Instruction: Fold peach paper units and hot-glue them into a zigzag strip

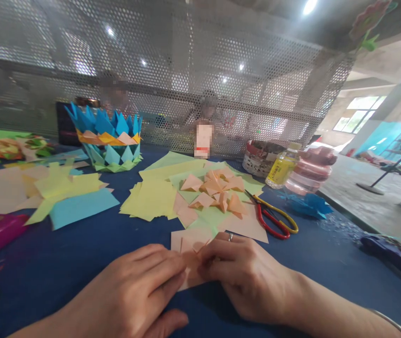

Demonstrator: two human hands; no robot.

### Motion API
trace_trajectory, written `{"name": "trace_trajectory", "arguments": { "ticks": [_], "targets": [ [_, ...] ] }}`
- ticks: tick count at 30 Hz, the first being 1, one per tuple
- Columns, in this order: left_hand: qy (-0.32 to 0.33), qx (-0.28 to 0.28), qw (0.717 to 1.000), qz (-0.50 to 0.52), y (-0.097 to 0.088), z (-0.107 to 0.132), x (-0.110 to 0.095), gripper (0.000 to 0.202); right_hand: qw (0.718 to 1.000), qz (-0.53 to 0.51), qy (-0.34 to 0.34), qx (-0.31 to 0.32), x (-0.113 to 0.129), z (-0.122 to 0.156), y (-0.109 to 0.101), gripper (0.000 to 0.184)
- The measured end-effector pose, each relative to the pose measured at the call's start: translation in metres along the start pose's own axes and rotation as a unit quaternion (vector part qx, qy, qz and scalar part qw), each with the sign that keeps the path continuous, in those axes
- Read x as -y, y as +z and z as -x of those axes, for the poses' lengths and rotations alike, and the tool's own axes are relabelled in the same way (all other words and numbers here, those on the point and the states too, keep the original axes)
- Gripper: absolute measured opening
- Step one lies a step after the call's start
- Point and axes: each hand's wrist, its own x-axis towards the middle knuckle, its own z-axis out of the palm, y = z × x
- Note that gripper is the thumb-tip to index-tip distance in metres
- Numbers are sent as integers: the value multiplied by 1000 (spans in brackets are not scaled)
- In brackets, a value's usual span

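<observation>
My left hand [140, 286] and my right hand [246, 272] meet at the near edge of the blue table, fingers pinched on a small peach paper piece [191, 263] that lies partly folded between them. My right hand wears a ring. Just beyond my fingers sits a heap of folded peach paper units [218, 190] on light green and yellow sheets [151, 197]. Red and yellow scissors [274, 218] lie to the right of that heap.
A blue, orange and green folded paper basket [107, 138] stands at the back left. Loose yellow and blue sheets [70, 197] lie left. A glue bottle [281, 170], a woven basket [258, 157] and pink tape rolls [309, 171] stand at right. A perforated metal screen [200, 70] closes the back.
</observation>
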Motion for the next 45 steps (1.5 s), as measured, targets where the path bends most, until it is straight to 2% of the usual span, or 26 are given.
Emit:
{"name": "trace_trajectory", "arguments": {
  "ticks": [4,9,14,18,22,25,30,35,38,45],
  "targets": [
    [-4,6,1000,-3,2,0,1,30,1000,20,-6,19,3,-1,-2,33],
    [6,-20,1000,-3,6,0,3,32,998,14,-35,44,5,-5,-4,31],
    [5,-6,1000,-19,4,0,4,34,999,36,-30,-26,2,-2,0,23],
    [12,-13,1000,-9,1,-3,4,30,998,2,18,-61,-3,-2,-3,29],
    [9,-32,999,4,0,-4,3,31,998,-25,49,-8,-9,-5,-6,42],
    [-1,-39,999,8,1,-4,3,31,997,-27,67,13,-10,-6,-6,35],
    [-7,-36,999,4,1,-3,3,26,996,-27,83,5,-8,-6,-5,21],
    [-17,-17,1000,4,0,0,2,28,990,-79,112,-24,0,-7,-1,21],
    [-23,-10,999,26,0,-1,2,27,986,-113,124,-18,2,-6,1,19],
    [-30,-2,999,40,-1,-1,3,28,989,-117,88,-4,-4,-6,0,20]
  ]
}}
